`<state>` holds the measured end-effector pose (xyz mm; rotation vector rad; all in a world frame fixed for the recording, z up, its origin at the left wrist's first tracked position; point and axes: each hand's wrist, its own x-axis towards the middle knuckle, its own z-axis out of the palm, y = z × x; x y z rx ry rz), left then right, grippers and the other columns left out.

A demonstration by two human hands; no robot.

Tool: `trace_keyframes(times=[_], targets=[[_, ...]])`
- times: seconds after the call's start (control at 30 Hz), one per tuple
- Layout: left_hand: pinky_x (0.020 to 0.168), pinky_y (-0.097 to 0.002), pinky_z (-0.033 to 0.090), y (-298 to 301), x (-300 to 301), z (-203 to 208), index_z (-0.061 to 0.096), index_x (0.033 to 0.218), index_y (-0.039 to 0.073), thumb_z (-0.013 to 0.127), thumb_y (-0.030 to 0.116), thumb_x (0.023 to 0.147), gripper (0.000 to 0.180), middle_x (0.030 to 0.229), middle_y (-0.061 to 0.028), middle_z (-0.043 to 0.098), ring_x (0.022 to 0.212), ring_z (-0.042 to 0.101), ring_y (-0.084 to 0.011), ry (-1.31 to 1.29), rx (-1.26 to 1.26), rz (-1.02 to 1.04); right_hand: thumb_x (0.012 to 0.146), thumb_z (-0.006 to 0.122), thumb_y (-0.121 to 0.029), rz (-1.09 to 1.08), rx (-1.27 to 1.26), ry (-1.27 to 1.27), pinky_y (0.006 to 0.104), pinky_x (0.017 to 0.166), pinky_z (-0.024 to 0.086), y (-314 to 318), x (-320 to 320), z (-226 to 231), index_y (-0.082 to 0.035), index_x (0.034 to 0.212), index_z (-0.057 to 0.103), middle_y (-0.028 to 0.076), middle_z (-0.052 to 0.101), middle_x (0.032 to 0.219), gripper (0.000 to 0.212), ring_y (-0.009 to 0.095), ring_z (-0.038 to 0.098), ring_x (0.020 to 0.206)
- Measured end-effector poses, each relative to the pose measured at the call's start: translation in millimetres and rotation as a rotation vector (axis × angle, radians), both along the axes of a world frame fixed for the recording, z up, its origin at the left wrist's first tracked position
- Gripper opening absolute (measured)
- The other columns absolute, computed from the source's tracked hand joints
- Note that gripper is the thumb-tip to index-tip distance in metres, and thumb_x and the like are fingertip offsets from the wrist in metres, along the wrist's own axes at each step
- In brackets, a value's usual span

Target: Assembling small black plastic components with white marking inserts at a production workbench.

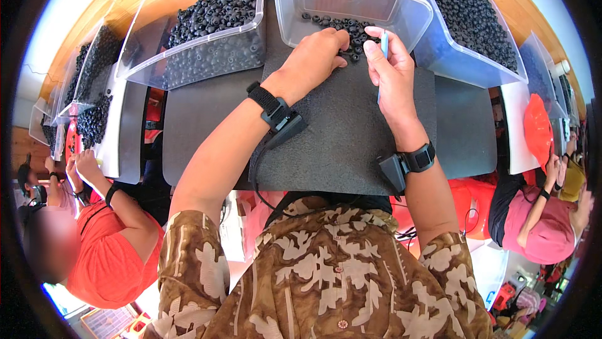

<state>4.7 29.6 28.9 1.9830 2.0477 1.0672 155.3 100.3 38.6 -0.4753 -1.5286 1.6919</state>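
Note:
My left hand [313,63] has its fingers curled down among small round black parts [356,41] that spill over the near lip of a translucent plastic bin [295,0]. Its thumb and forefinger are bent toward each other; whatever they grip cannot be made out. My right hand [395,72] is raised just to the right of those parts. It is closed around a slim light-blue stick-like tool [384,44], held upright between thumb and fingers. The parts look like small rings, some with a hole visible.
A clear bin full of black parts [216,13] stands left, another filled bin [470,19] right. Under my hands lies a dark grey mat [332,132]. People sit at both sides, one in a red shirt [119,251], another in pink [542,220]. A red bag [537,129] hangs at right.

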Motion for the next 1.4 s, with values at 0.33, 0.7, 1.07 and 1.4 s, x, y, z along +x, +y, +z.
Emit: trace_keyframes(times=[0.33, 0.7, 1.07, 1.4], targets=[[0.067, -0.0357, 0.050, -5.3, -13.7, -1.1, 0.058, 0.090, 0.000, 0.069, 0.007, 0.078, 0.018, 0.078, -0.0141, 0.063, 0.076, 0.064, -0.0283, 0.013, -0.036, 0.028, 0.091, 0.061, -0.015, -0.009, 0.008, -0.002, 0.0164, 0.044, 0.025, 3.7, -0.2, -0.8, -0.007, 0.110, 0.059, -0.009, 0.043, 0.064, 0.021, 0.000, 0.035, 0.050], [0.080, -0.0208, 0.053, -59.5, -5.2, -8.5, 0.056, 0.109, 0.005, 0.056, 0.010, 0.093, 0.016, 0.104, -0.0089, 0.062, 0.091, 0.062, -0.0139, -1.811, 0.018, -0.386, 0.097, 0.050, -0.022, 0.251, 0.120, -0.049, 0.0166, 0.048, 0.031, -9.6, 5.2, 11.0, -0.005, 0.115, 0.056, -0.004, 0.046, 0.067, 0.025, 0.002, 0.039, 0.055], [0.078, -0.0217, 0.053, -58.8, -6.4, -14.9, 0.057, 0.109, 0.007, 0.057, 0.011, 0.092, 0.018, 0.100, -0.0060, 0.061, 0.089, 0.061, -0.0125, -1.899, 0.038, -0.422, 0.091, 0.059, -0.017, 0.346, 0.300, -0.223, 0.0196, 0.056, 0.039, -15.8, 5.1, 12.7, -0.007, 0.118, 0.056, -0.003, 0.051, 0.067, 0.029, 0.003, 0.048, 0.061], [0.076, -0.0217, 0.051, -58.7, -3.0, -17.7, 0.057, 0.108, 0.009, 0.058, 0.013, 0.092, 0.017, 0.100, -0.0020, 0.059, 0.087, 0.060, -0.0101, -1.855, 0.012, -0.436, 0.088, 0.062, -0.013, 0.322, 0.333, -0.257, 0.0218, 0.056, 0.036, -18.5, 5.4, 14.2, -0.009, 0.120, 0.058, -0.003, 0.052, 0.065, 0.032, 0.004, 0.044, 0.060]])
